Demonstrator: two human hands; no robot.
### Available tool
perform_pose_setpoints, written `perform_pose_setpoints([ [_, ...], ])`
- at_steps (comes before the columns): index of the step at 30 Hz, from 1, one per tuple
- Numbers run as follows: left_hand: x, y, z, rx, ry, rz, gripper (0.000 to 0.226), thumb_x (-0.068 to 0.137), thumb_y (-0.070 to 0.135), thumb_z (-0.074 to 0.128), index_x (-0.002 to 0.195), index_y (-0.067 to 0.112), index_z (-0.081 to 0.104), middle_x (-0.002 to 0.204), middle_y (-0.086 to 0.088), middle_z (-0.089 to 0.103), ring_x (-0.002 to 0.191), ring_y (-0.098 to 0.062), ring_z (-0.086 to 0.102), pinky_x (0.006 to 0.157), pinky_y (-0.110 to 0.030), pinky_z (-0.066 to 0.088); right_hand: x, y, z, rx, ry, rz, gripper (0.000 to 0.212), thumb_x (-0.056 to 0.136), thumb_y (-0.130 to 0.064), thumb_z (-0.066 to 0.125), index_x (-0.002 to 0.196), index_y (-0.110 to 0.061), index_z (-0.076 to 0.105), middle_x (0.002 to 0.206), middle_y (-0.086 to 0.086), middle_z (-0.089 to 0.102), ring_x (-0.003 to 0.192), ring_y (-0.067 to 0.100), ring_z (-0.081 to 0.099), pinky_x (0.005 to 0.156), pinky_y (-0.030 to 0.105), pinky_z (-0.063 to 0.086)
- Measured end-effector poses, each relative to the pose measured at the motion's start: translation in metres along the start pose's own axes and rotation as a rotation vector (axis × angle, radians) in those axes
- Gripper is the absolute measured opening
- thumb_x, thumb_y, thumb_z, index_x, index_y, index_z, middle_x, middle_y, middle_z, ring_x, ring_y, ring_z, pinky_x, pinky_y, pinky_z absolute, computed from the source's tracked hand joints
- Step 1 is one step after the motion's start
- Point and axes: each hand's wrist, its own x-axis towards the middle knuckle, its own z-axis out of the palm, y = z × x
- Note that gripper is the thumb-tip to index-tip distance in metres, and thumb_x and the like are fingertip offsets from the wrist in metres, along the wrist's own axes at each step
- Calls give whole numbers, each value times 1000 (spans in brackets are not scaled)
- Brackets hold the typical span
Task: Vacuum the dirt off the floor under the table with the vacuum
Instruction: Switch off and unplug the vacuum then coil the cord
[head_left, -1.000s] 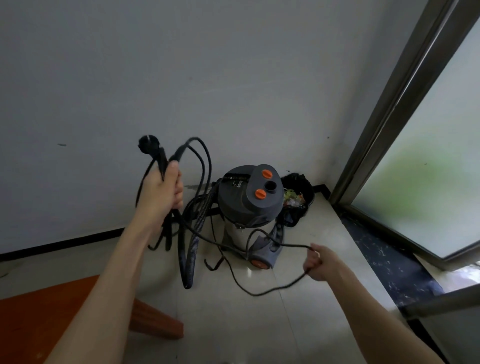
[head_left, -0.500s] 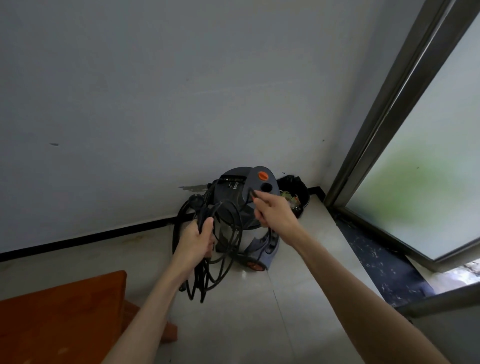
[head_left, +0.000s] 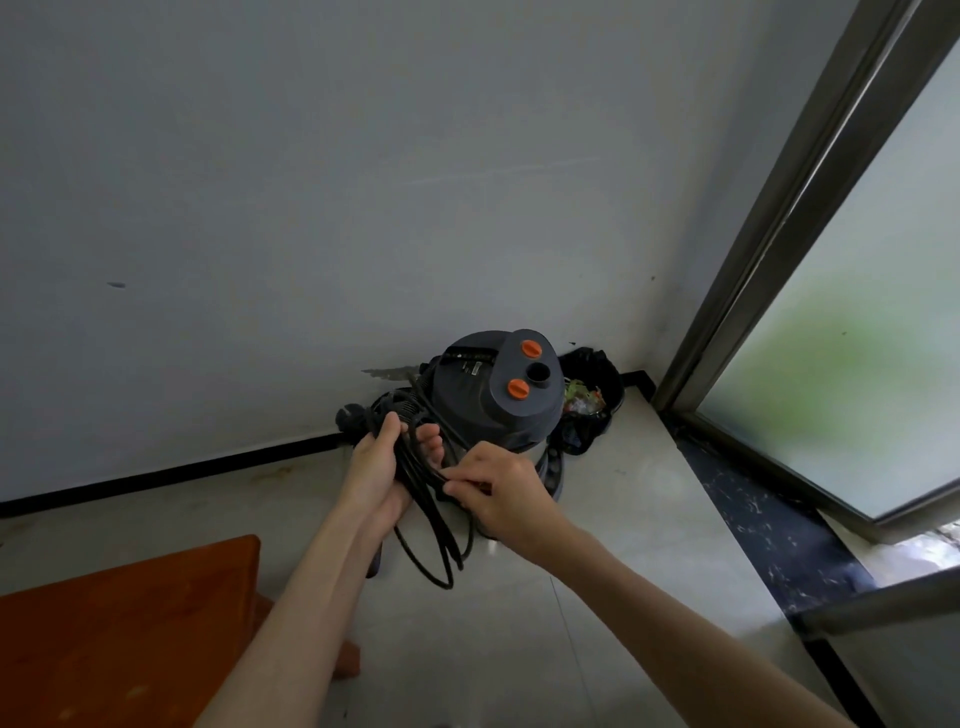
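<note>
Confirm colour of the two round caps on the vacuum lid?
Orange caps, on the dark grey vacuum; head view.

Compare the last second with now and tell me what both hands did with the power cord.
The left hand, which held the plug end raised high, came down in front of the vacuum and now grips the gathered loops of the cord. The right hand, which held a strand stretched out to the right, moved in beside the left and pinches the bundle. The vacuum, the black bin and the wooden table stayed put.
</note>
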Motion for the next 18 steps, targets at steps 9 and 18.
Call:
perform_pose_setpoints([
  [9,8,15,-10,-229,-207,-115,31,100,28,34,73,14,35,47,5,36,30,-4,25,33,-15,25,-13,31,-4,-79,-288,224,23,93,-25,59,86,-5,66,75,4,58,69,15,54,63,23,41],
  [18,-29,87,-3,-118,-561,1,37,52,21,88,81,6,71,40,9,35,32,-5,18,33,-12,28,-56,114,-18,-266,-632,703,25,97,-11,42,103,-10,66,111,10,66,100,21,60,82,21,41],
])
